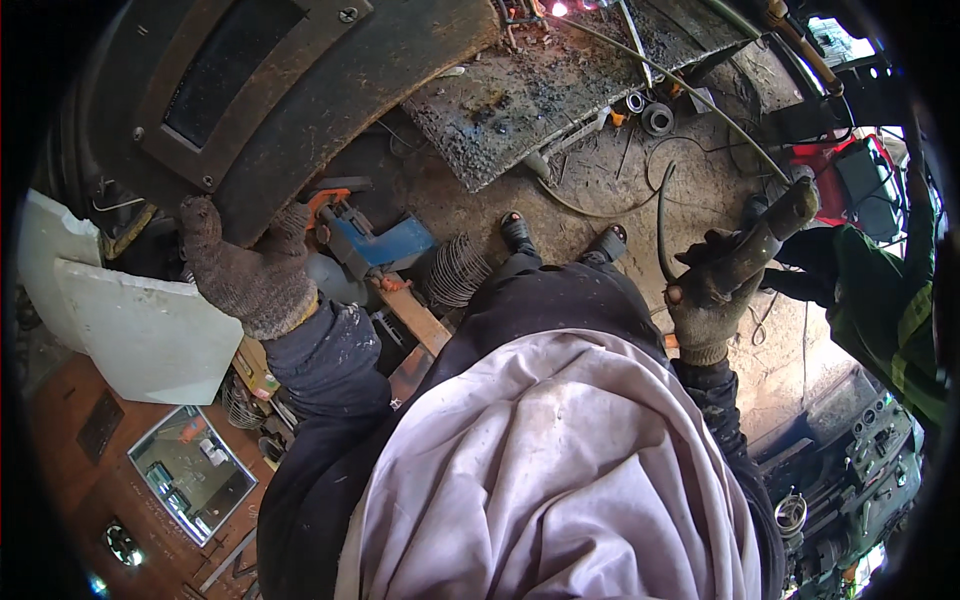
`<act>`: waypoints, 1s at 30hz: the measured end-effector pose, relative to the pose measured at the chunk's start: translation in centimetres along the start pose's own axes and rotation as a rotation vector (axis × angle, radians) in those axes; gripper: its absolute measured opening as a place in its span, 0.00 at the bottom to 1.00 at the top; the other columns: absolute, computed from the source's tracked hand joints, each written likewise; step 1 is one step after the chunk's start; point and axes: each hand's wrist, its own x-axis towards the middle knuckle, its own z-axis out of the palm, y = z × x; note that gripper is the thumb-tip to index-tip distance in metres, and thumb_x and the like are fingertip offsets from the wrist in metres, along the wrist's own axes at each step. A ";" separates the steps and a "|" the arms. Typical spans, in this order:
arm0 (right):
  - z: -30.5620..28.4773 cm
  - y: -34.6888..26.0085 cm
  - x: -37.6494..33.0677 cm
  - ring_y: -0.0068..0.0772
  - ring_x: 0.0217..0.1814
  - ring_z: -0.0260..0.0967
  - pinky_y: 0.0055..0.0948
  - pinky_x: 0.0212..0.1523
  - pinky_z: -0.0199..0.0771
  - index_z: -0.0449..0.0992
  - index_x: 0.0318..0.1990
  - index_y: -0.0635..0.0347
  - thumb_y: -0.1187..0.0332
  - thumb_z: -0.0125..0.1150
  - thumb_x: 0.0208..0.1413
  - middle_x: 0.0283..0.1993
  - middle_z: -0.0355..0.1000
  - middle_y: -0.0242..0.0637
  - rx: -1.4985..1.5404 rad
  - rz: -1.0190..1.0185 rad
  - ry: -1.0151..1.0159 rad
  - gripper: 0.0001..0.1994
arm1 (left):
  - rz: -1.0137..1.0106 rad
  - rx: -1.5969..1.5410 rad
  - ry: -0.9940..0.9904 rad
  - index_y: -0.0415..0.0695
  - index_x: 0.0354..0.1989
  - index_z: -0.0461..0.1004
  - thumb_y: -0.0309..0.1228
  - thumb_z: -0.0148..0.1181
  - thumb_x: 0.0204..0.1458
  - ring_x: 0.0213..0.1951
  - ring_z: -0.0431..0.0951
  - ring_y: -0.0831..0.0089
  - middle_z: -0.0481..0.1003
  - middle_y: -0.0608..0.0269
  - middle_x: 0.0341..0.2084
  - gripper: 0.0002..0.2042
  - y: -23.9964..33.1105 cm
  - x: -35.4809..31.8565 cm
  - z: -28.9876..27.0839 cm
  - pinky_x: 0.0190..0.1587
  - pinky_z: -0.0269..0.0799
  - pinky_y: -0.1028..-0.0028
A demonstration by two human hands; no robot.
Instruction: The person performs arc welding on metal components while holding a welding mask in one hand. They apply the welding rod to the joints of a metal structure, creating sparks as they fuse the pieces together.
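At the upper left is a dark, worn welding shield with a framed dark window. My left hand, in a grimy knitted glove, grips its lower edge. My right hand, also gloved, is closed around a dark electrode holder. From the holder's tip a long thin welding rod runs up and left over a metal table crusted with slag. A bright pinkish glow shows at the table's far side, close to the rod's far end.
Between shield and table stands a blue and orange tool, beside a wire coil. White panels lean at left. A cable hangs by my right hand. At right are a red machine, dark green clothing and grey machinery.
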 end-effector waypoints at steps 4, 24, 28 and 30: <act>-0.1 0.4 0.0 0.31 0.43 0.66 0.31 0.42 0.73 0.43 0.61 0.62 0.49 0.77 0.27 0.49 0.62 0.42 -0.015 -0.045 -0.015 0.57 | -0.091 -0.119 -0.007 0.43 0.51 0.66 0.36 0.59 0.48 0.37 0.77 0.59 0.72 0.51 0.43 0.22 -0.7 -0.8 1.0 0.28 0.79 0.63; -0.6 2.6 -0.3 0.27 0.44 0.64 0.25 0.43 0.70 0.50 0.57 0.59 0.69 0.72 0.35 0.48 0.61 0.37 0.103 -0.185 -0.146 0.42 | 0.691 1.004 -0.392 0.36 0.51 0.64 0.19 0.61 0.43 0.41 0.76 0.73 0.71 0.57 0.41 0.24 -5.2 -4.2 4.1 0.44 0.73 0.80; 0.6 0.6 0.5 0.27 0.45 0.64 0.28 0.45 0.71 0.47 0.60 0.57 0.63 0.76 0.32 0.49 0.60 0.38 0.115 -0.230 -0.087 0.48 | 0.639 0.968 -0.314 0.39 0.46 0.70 0.33 0.63 0.47 0.44 0.75 0.57 0.71 0.48 0.45 0.19 -5.8 -5.1 3.4 0.49 0.71 0.68; 0.4 0.9 0.4 0.28 0.46 0.65 0.29 0.45 0.72 0.46 0.60 0.55 0.65 0.75 0.32 0.50 0.60 0.39 0.174 -0.183 -0.090 0.48 | 0.266 0.531 -0.227 0.38 0.48 0.67 0.28 0.62 0.46 0.42 0.76 0.65 0.71 0.52 0.43 0.20 -5.6 -5.0 3.6 0.45 0.74 0.70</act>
